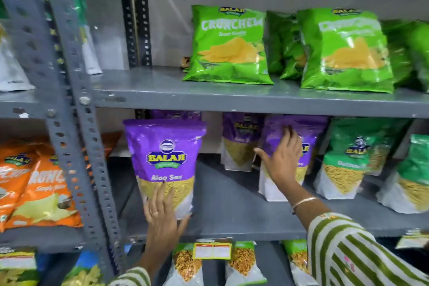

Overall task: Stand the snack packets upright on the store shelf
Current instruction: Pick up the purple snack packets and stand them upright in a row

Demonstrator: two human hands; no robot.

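A purple Aloo Sev packet point(165, 158) stands upright at the left of the middle grey shelf point(232, 211). My left hand point(162, 213) grips its lower edge, fingers spread over the front. A second purple packet point(308, 132) stands further right; my right hand point(282, 158) lies flat against its front with fingers apart. Another purple packet point(241, 141) stands behind, between the two. More purple shows behind the left packet.
Green Crunchem bags point(228, 46) line the upper shelf. Green sev packets point(348, 160) stand right of the purple ones. Orange chip bags point(39, 183) fill the left bay beyond a slotted grey upright point(76, 123). Packets and a price tag point(212, 251) sit below.
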